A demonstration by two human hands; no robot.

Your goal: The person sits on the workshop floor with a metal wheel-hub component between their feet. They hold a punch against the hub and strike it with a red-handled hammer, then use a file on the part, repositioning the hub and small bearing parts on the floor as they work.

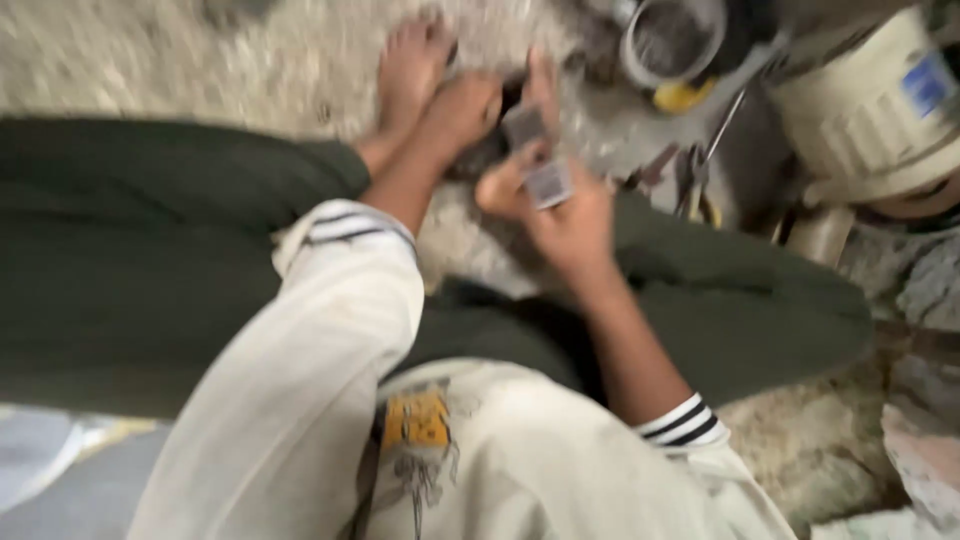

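The view is blurred. I sit on a speckled stone floor with my bare feet (415,65) drawn in and my legs in dark green trousers. My left hand (462,110) reaches forward between the feet, its fingers curled down on a dark object (485,155) on the floor. My right hand (565,220) is just behind it and pinches a small flat grey rectangular piece (548,184). A second similar grey piece (523,126) shows just above it, close to both hands; which hand holds it is unclear.
A round metal container (672,40) and a yellow item (680,96) lie ahead on the right. Thin metal hand tools (700,170) rest beside my right knee. A cream ribbed plastic tub (875,115) with a blue label stands at the far right, with rubble below it.
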